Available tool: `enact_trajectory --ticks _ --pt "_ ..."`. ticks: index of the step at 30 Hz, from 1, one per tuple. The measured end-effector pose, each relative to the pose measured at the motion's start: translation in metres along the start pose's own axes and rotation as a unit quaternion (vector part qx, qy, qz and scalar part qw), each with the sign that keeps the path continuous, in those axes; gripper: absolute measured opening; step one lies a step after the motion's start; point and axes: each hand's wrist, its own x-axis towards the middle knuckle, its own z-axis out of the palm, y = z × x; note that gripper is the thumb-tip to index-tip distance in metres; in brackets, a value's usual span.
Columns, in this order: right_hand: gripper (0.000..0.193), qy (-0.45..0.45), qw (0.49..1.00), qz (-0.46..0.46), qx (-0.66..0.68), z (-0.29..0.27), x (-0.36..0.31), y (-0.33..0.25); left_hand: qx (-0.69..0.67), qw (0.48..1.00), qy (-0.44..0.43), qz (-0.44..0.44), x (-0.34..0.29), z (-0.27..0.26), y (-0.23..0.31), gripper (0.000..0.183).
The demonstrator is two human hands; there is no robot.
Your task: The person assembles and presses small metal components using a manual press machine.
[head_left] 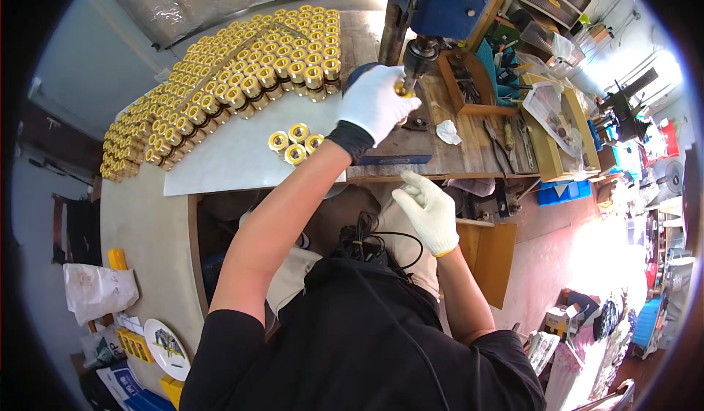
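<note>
My left hand [375, 104], in a white glove with a black cuff, reaches to the drill press. Its fingers are closed around a brass ring-shaped fitting [400, 89], mostly hidden by the glove, just below the drill chuck [422, 53]. My right hand [427, 211], in a white knit glove, hovers above my lap by the bench's front edge. Its fingers are loosely bent and apart, and nothing shows in them. Several loose brass fittings [295, 154] lie on the white sheet [235, 141] left of my left hand.
Stacked rows of brass fittings [249, 85] cover the bench's far left. The blue drill press [453, 8] stands at the back. To its right are a wooden tool tray [469, 108], crumpled tissue [448, 132], pliers [496, 145] and a yellowish box [550, 163]. A black cable [400, 236] crosses my lap.
</note>
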Motion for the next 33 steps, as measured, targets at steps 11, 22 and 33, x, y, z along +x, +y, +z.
enact_trajectory --ticks 11,22,33 --pt "0.038 0.047 0.998 -0.021 0.030 -0.031 0.023 0.020 0.210 0.976 0.037 -0.040 -0.113 -0.092 -0.066 0.044" --pt "0.039 0.042 0.999 -0.012 0.016 -0.038 0.037 0.019 0.244 0.967 -0.018 -0.072 -0.131 -0.061 -0.087 0.047" --pt "0.033 0.132 0.991 -0.008 0.019 -0.053 0.049 0.034 0.231 0.952 0.054 -0.192 -0.257 -0.154 -0.098 0.048"
